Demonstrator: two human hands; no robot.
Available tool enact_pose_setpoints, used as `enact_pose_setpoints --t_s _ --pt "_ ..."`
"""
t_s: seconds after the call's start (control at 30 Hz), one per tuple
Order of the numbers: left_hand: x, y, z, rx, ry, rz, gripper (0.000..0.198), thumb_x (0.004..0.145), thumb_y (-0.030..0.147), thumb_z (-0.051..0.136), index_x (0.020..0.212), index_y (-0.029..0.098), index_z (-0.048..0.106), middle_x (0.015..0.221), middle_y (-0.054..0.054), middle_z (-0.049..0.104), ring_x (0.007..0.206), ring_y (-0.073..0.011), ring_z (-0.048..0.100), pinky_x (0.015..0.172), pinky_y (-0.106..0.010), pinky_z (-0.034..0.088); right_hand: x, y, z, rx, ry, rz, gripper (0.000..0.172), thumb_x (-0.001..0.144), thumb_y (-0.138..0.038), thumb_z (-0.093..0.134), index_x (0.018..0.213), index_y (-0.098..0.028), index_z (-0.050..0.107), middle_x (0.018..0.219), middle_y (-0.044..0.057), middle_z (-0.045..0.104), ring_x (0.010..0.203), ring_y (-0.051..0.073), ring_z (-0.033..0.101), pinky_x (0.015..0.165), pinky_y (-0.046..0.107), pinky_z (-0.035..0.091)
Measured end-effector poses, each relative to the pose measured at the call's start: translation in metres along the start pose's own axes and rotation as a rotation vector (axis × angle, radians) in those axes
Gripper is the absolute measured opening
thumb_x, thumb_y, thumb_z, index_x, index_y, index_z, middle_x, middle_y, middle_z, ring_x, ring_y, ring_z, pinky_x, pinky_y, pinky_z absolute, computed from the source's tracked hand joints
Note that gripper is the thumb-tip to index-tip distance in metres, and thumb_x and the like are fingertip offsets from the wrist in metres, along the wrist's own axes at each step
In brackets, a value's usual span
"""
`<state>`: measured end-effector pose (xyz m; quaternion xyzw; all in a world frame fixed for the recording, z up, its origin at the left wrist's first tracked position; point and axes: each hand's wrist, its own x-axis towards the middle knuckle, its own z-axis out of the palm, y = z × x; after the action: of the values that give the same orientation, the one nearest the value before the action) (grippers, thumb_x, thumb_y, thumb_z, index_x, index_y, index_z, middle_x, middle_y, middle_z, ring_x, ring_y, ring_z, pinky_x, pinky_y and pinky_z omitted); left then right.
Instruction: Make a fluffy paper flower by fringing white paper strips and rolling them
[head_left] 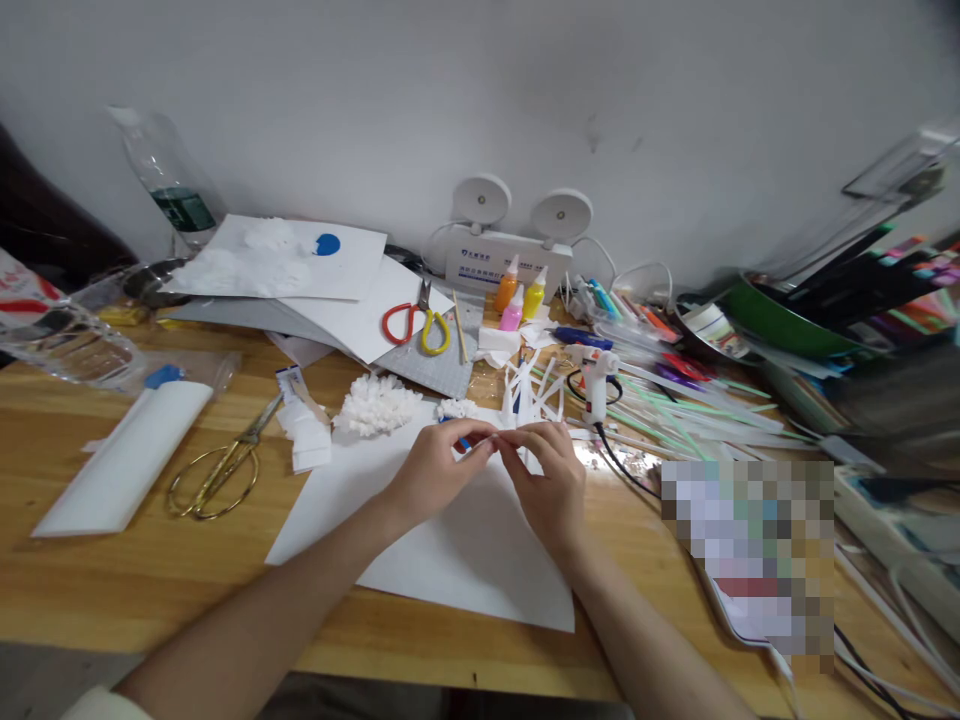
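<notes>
Over a white sheet of paper (pixel 480 560), my left hand (pixel 442 465) and my right hand (pixel 549 475) meet fingertip to fingertip. Both are closed in a pinch, and whatever lies between the fingers is too small to make out. A bit of blue (pixel 464 443) shows just behind my left fingers; its kind is not clear. Beyond the hands lie a small white ruffled piece (pixel 456 409) and a heap of white paper strips (pixel 529 392). To the left of them sits a larger white ruffled cluster (pixel 377 404).
Gold-handled scissors (pixel 217 480) and a rolled white sheet (pixel 124 465) lie at left. Red-and-yellow-handled scissors (pixel 417 325) rest on a grey cutting mat (pixel 442 370). A white glue gun (pixel 595 385) stands behind my right hand, its cord trailing right toward a blurred-out device (pixel 750 570).
</notes>
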<state>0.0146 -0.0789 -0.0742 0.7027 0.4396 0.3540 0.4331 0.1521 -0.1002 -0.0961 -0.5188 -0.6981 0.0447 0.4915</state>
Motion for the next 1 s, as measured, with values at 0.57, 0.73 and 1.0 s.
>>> enact_pose_setpoints --t_s 0.57,0.73,1.0 --pt "0.0007 -0.0025 -0.0010 0.012 0.060 0.009 0.014 0.075 0.022 0.047 0.081 0.017 0.060 0.079 -0.001 0.064 0.075 -0.0126 0.059 0.068 -0.022 0.046 0.0028 -0.0011 -0.0003 0.189 -0.157 0.132 0.006 0.077 -0.016 0.051 0.073 -0.020 0.049 0.068 0.001 0.052 0.066 0.014 0.047 0.060 0.027 0.040" --pt "0.0007 -0.0007 -0.0011 0.019 0.038 0.017 0.015 0.076 0.022 0.047 0.082 0.018 0.060 0.080 0.000 0.064 0.074 -0.0118 0.058 0.067 -0.022 0.045 0.0035 0.0000 0.0004 0.187 -0.142 0.149 0.007 0.077 -0.016 0.051 0.072 -0.020 0.049 0.069 0.001 0.052 0.067 0.014 0.048 0.061 0.028 0.040" --pt "-0.0002 -0.0007 0.0000 -0.036 0.019 0.002 0.017 0.076 0.024 0.046 0.084 0.017 0.060 0.080 -0.002 0.065 0.075 -0.0135 0.059 0.069 -0.024 0.046 0.0021 -0.0015 -0.0025 0.157 -0.087 0.184 0.003 0.077 -0.020 0.053 0.074 -0.020 0.054 0.068 0.001 0.054 0.067 0.014 0.051 0.061 0.028 0.041"
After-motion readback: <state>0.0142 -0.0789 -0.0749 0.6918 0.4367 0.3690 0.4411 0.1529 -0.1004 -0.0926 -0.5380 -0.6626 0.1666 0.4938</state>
